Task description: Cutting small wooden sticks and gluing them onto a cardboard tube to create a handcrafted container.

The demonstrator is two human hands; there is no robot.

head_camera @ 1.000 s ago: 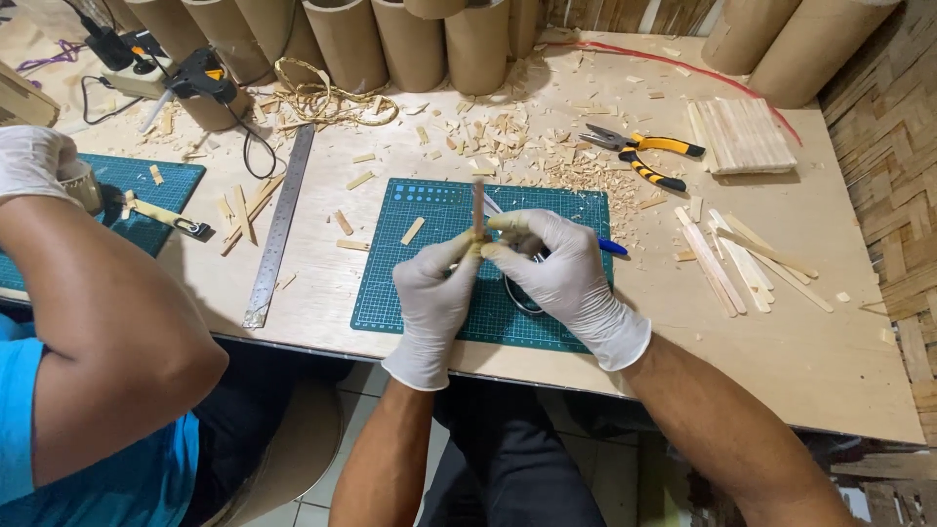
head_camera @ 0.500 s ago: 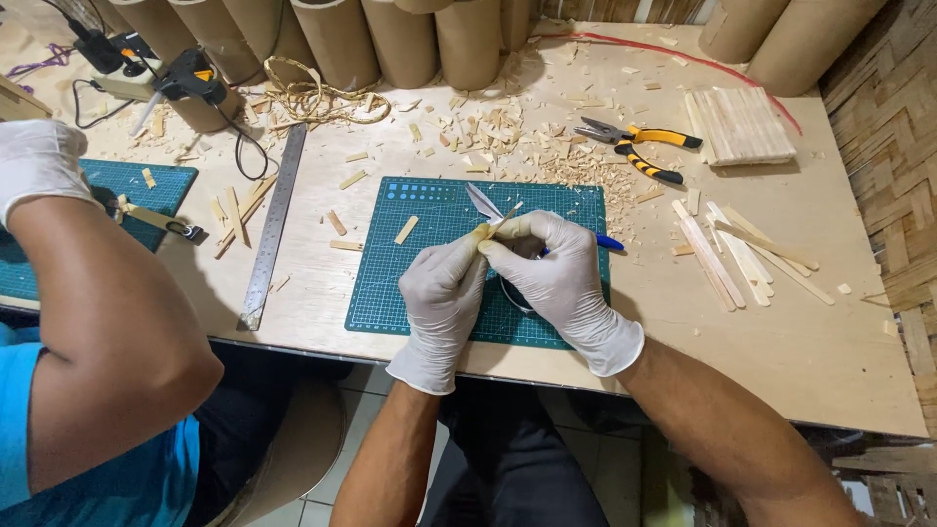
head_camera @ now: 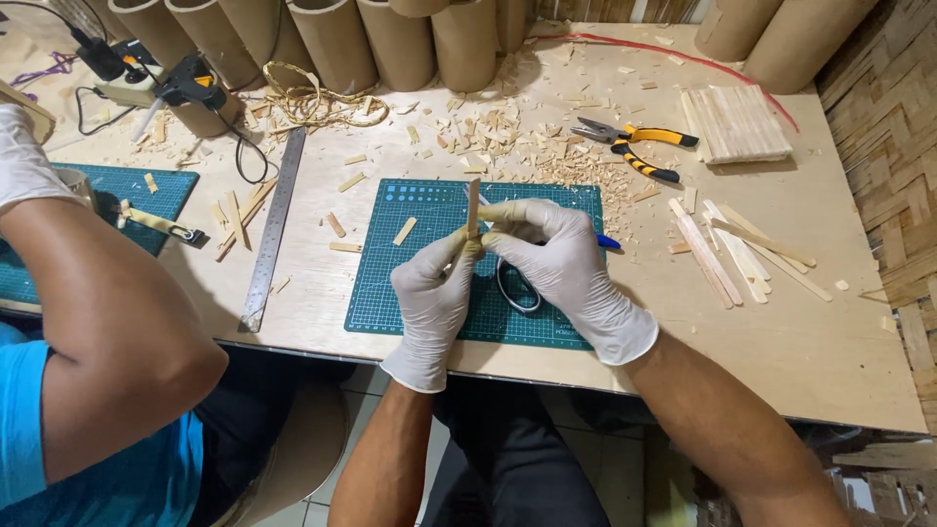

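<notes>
both gloved hands meet over the green cutting mat (head_camera: 410, 293) on the worktop (head_camera: 800, 332), forearms angled inward. left hand (head_camera: 434, 293) and right hand (head_camera: 551, 259) pinch a thin wooden stick (head_camera: 473, 203), upright between their fingertips.

Bamboo strip (head_camera: 473, 203): narrow, flat, pale tan, straight-edged. It stands nearly upright above the green cutting mat (head_camera: 410, 293), upper end free, lower end pinched between the gloved fingers of the left hand (head_camera: 434, 293) and the right hand (head_camera: 551, 259). Scissors (head_camera: 515, 288): metal loop handles, lying flat on the mat, partly hidden under the right hand.
</notes>
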